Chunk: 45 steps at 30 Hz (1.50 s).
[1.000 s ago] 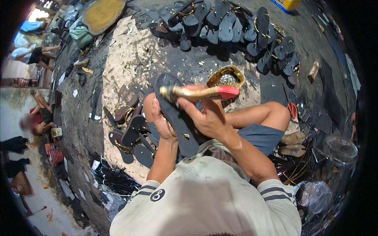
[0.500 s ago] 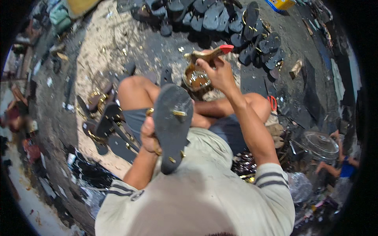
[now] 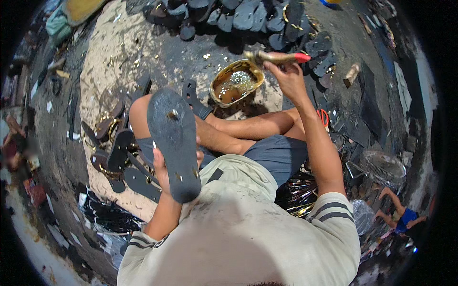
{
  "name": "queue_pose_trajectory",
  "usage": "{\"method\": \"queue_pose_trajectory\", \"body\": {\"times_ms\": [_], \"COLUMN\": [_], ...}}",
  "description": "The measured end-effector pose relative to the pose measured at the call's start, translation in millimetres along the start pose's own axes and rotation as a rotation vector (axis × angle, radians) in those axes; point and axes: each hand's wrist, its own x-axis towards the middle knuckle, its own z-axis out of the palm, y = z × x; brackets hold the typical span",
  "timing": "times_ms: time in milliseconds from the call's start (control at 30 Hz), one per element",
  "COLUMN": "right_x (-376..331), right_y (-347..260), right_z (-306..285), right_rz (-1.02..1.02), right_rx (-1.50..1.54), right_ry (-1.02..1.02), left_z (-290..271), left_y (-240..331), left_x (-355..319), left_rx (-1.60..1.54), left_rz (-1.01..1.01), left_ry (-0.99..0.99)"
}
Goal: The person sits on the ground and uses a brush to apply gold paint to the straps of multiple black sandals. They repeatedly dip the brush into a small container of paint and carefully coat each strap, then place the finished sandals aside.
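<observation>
My left hand (image 3: 161, 172) is closed around a dark sandal sole (image 3: 174, 143), held upright over my left thigh. Gold strap ends poke through the face turned toward me, and its upper part has a wet-looking sheen. My right hand (image 3: 288, 80) grips a wooden-handled brush (image 3: 281, 58) with a red handle end. The brush head points left, at the far right rim of a tub (image 3: 213, 93) on the ground. Shiny amber liquid (image 3: 234, 85), which looks like glue, lies in the tub.
Many dark sandals (image 3: 243, 18) stand in rows at the far side. More sandals with gold straps (image 3: 119, 148) lie piled at my left. Red-handled scissors (image 3: 323, 117) lie by my right knee, a round fan guard (image 3: 381, 164) beyond. Another person (image 3: 405, 217) is at the far right.
The brush in my right hand has moved right, from over the tub to its far rim. My left hand has shifted left with the sole, whose glossy patch has dulled. The view has also shifted.
</observation>
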Motion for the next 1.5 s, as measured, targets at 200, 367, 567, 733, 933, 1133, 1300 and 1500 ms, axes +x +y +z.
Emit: {"method": "queue_pose_trajectory", "body": {"times_ms": [200,367,567,733,933,1133,1300,1500], "right_x": [-18.6,-76.9,-61.0,-75.0,-58.9,-31.3,-47.3,-52.8], "right_y": [-21.5,-143.2,-149.1,-153.9,-171.0,-165.4,-139.8,-139.1], "right_z": [-36.8,79.2,95.6,89.7,82.1,60.7,83.6,88.4], "right_rz": [0.190,0.048,-0.440,-0.619,-0.581,-0.521,-0.544,-0.527], "right_rx": [-0.134,0.360,0.175,0.248,0.220,0.230,0.295,0.096], "right_ry": [0.204,0.072,0.101,-0.024,-0.205,-0.235,-0.137,-0.068], "left_z": [14.8,63.0,58.4,54.7,48.3,60.7,69.8,63.0], "left_y": [22.1,1.9,4.6,12.9,-0.6,-4.7,17.6,22.6], "left_x": [104.3,146.1,140.2,143.3,135.2,126.1,141.8,148.3], "left_rx": [0.275,0.224,0.153,0.140,0.069,0.188,0.154,0.116], "left_rz": [0.128,0.250,0.179,0.038,-0.034,0.040,0.028,0.110], "left_ry": [-0.105,-0.175,-0.252,-0.352,-0.342,-0.130,-0.213,-0.319]}}
